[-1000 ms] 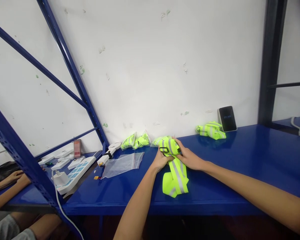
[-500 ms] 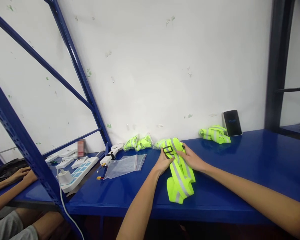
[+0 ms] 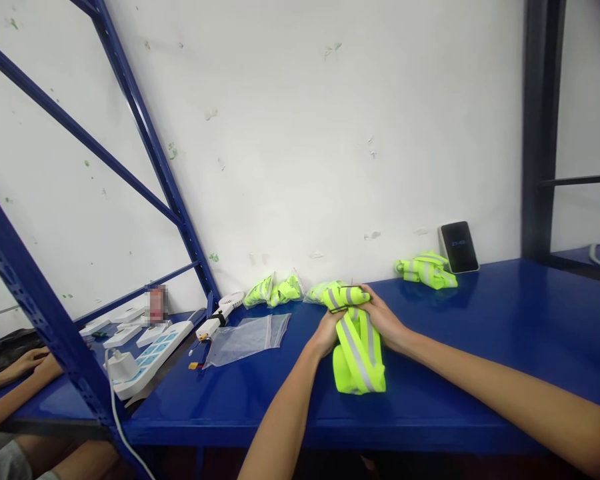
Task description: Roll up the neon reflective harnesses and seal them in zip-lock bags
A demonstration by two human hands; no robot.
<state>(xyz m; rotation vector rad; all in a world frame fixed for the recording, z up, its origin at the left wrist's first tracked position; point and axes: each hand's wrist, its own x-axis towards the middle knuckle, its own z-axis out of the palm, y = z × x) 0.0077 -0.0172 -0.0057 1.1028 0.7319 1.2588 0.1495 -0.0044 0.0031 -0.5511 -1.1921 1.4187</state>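
Note:
A neon yellow reflective strap (image 3: 359, 357) with grey stripes is held between my two hands near the table's middle. Its upper part is folded into a bundle, and loops hang down toward the table's front edge. My left hand (image 3: 329, 331) grips the bundle from the left, and my right hand (image 3: 381, 318) is closed round its right side. The fingertips are partly hidden by the fabric. Just behind, a bagged yellow strap (image 3: 316, 292) lies on the table, partly covered by the bundle.
On the blue table (image 3: 430, 373) are bagged straps (image 3: 286, 288), clear bags (image 3: 247, 340), a small fan (image 3: 220, 320) and a power strip (image 3: 155, 357). A loose strap (image 3: 427, 270) and a phone-like device (image 3: 459, 247) stand back right. Another person's hands (image 3: 35, 363) rest left, beyond the blue post (image 3: 45, 300).
The upper strap is now folded over into a compact bundle, and the black buckle is mostly out of sight. The hanging loops are shorter. The view has shifted slightly.

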